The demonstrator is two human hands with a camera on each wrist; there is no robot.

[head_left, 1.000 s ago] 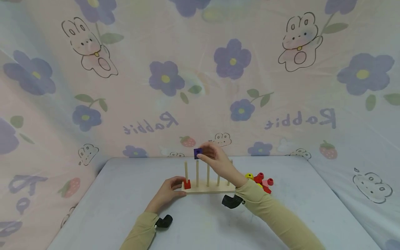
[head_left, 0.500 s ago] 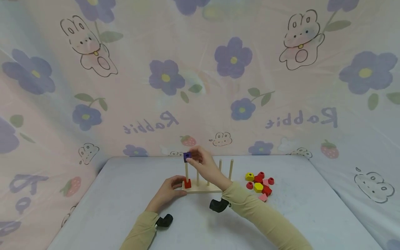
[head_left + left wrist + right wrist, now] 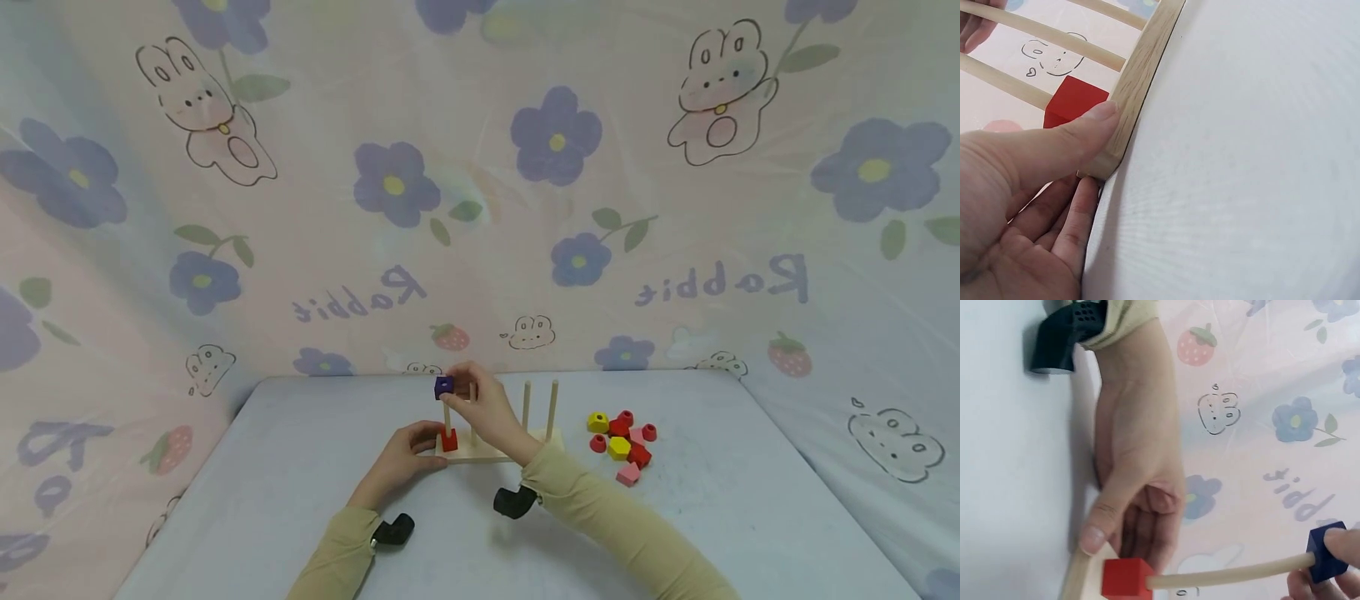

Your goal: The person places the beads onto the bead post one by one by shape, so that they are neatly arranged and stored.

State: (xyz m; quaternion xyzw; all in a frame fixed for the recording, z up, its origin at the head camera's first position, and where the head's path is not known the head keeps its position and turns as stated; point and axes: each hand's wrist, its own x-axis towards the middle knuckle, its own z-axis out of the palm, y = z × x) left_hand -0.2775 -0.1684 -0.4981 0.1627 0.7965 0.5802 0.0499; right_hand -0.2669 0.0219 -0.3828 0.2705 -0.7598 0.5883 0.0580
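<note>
A wooden base [image 3: 480,452] with several upright pegs stands on the table. Around the foot of its leftmost peg [image 3: 447,418] sits a red cube [image 3: 449,440], also visible in the left wrist view [image 3: 1075,102]. My left hand [image 3: 401,458] grips the base's left end, thumb on its front edge beside the red cube. High on that same peg is a dark blue cube [image 3: 444,387], pinched between thumb and fingers of my right hand [image 3: 487,408]. In the right wrist view the peg's tip enters the blue cube [image 3: 1326,551], well apart from the red cube [image 3: 1126,578].
Right of the base lies a loose group of pieces: yellow ones [image 3: 618,448], red ones [image 3: 639,454] and a pink one [image 3: 628,474]. A patterned curtain [image 3: 480,250] hangs behind the table [image 3: 300,467].
My right hand has carried the blue cube left from above the second peg to the leftmost peg, then slightly down. My left hand has kept its grip on the base.
</note>
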